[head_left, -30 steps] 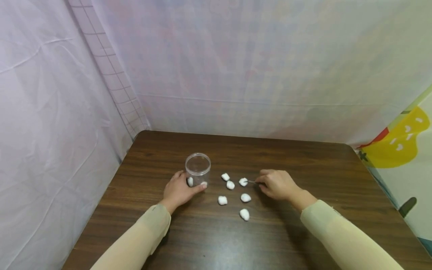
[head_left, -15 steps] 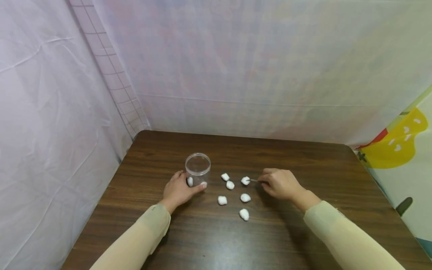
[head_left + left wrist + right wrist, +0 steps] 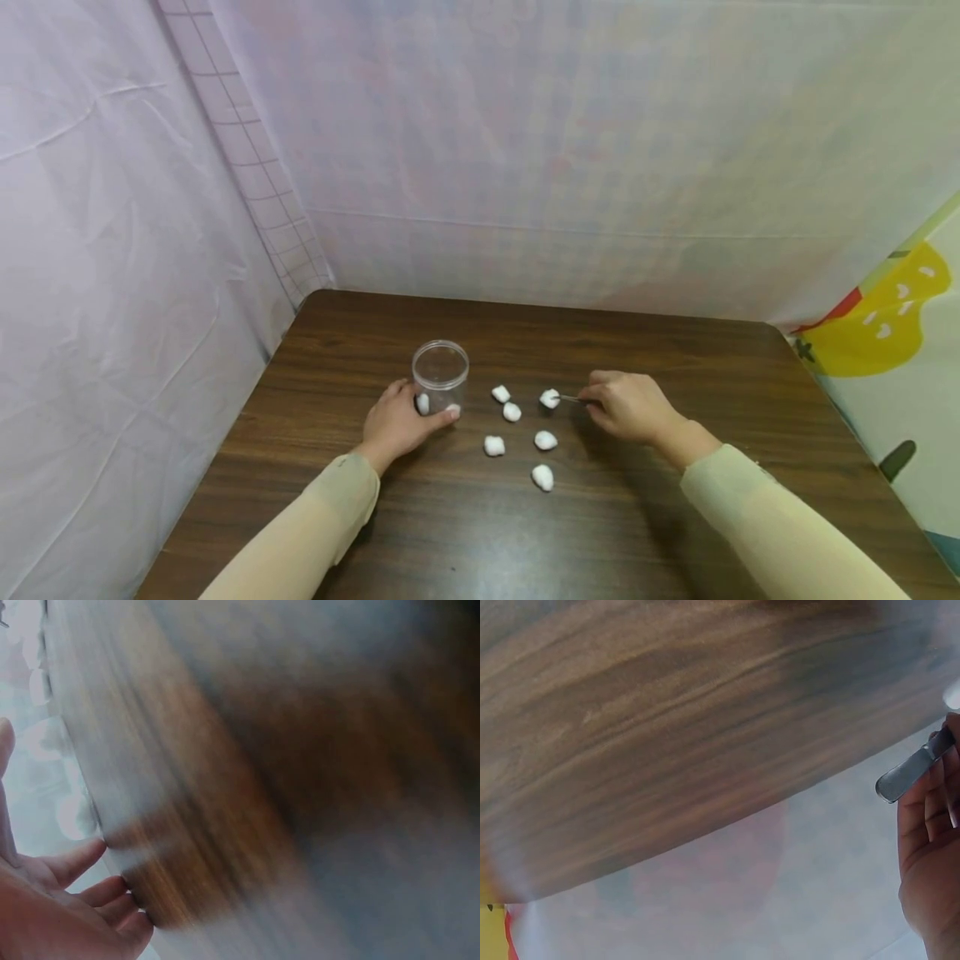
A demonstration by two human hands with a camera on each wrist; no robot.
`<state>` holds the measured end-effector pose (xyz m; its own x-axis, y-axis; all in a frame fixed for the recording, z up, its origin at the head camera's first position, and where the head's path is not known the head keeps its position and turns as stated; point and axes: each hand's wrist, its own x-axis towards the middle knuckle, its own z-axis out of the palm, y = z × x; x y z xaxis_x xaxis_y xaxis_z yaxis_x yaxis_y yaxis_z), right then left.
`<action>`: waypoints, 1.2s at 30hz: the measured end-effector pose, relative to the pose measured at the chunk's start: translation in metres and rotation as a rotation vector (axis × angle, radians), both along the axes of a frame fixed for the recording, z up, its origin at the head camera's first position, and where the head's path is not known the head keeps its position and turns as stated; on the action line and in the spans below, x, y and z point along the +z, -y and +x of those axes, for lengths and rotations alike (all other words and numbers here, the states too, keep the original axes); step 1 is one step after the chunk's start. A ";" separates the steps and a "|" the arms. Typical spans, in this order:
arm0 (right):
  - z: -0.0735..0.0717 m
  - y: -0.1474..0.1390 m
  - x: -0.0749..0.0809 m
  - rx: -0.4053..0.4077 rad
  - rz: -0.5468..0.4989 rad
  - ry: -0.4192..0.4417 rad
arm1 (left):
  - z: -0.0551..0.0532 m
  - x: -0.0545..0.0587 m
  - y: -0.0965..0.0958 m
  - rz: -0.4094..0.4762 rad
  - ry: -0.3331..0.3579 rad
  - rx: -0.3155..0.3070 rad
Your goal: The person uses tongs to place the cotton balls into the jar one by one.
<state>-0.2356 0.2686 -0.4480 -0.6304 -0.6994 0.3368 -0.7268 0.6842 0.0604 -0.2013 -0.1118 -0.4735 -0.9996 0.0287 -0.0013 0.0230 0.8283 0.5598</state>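
Observation:
My left hand (image 3: 395,423) holds the side of a clear plastic jar (image 3: 442,384), its thumb along the near wall. The jar stands upright without a lid, with white cotton balls low inside. In my right hand (image 3: 628,408) is a pair of metal tweezers (image 3: 573,399), whose tips pinch a cotton ball (image 3: 550,398) just right of the jar. The tweezers' rear end (image 3: 906,778) sticks out from the fingers in the right wrist view. Left of and below that ball lie several more, among them one cotton ball (image 3: 545,440) and another (image 3: 543,477).
Everything stands on a dark wood-grain table (image 3: 450,533). A pale curtain (image 3: 570,167) hangs behind the table's far edge, and a white sheet (image 3: 105,333) hangs at its left. A yellow printed shape (image 3: 862,337) is on the cloth at the right.
The right hand has moved slightly right and away from me, and the pinched cotton ball has gone with the tweezers. The left hand, jar and other cotton balls have kept their places.

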 end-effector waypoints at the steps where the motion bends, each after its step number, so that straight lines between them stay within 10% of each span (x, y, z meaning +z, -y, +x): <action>1: 0.000 0.000 0.001 0.001 0.000 -0.004 | 0.000 0.000 0.000 -0.001 -0.002 0.000; 18: -0.012 0.028 0.042 0.073 0.002 -0.065 | 0.000 -0.002 -0.001 -0.012 0.017 0.002; 36: -0.026 0.116 0.091 0.201 -0.083 -0.142 | 0.001 0.000 0.000 -0.009 0.024 0.001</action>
